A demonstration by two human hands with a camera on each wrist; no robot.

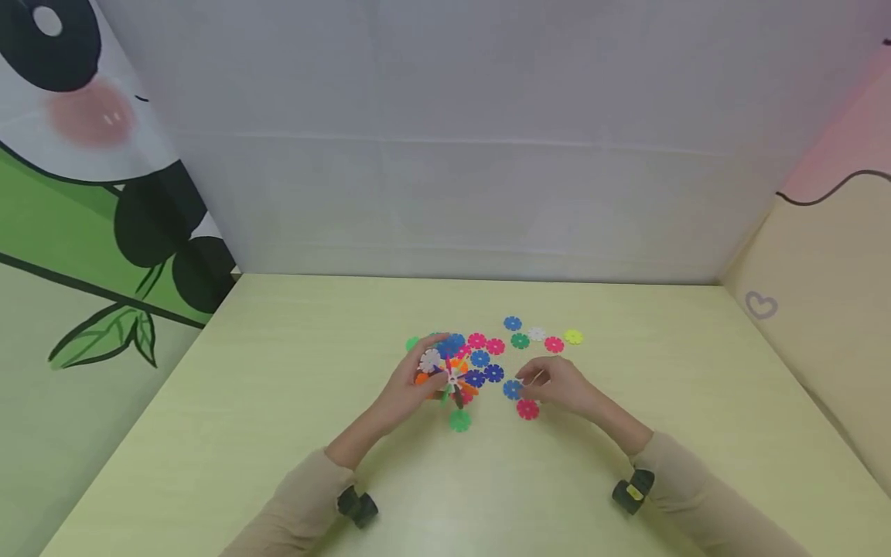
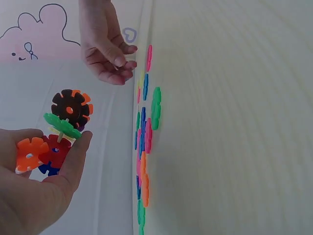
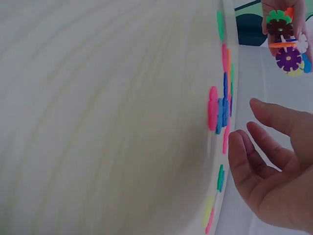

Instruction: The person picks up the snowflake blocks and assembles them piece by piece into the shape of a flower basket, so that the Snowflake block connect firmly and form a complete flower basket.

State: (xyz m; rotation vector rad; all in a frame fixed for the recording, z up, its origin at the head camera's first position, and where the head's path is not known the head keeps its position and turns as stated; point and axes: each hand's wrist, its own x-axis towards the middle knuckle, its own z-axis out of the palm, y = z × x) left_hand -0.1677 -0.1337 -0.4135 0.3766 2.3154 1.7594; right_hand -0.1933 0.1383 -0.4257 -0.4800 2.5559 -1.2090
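Note:
My left hand (image 1: 411, 379) holds a cluster of joined plastic snowflake discs (image 1: 452, 377) above the table, its thumb on the near side. Orange, green, brown and red notched discs (image 2: 54, 152) show between the fingers in the left wrist view; a purple disc (image 3: 288, 58) shows in the right wrist view. My right hand (image 1: 560, 384) hovers just right of a loose blue disc (image 1: 512, 389) and a pink disc (image 1: 527, 409). Its fingers are loosely bent, the thumb apart from them, and nothing shows between them in the right wrist view (image 3: 274, 166).
Loose discs lie flat around the hands: a green disc (image 1: 459, 421) at the front, dark blue discs (image 1: 493, 373) in the middle, a yellow disc (image 1: 574, 336) at the back right. The pale table (image 1: 278, 433) ends at a grey-white wall (image 1: 473, 209).

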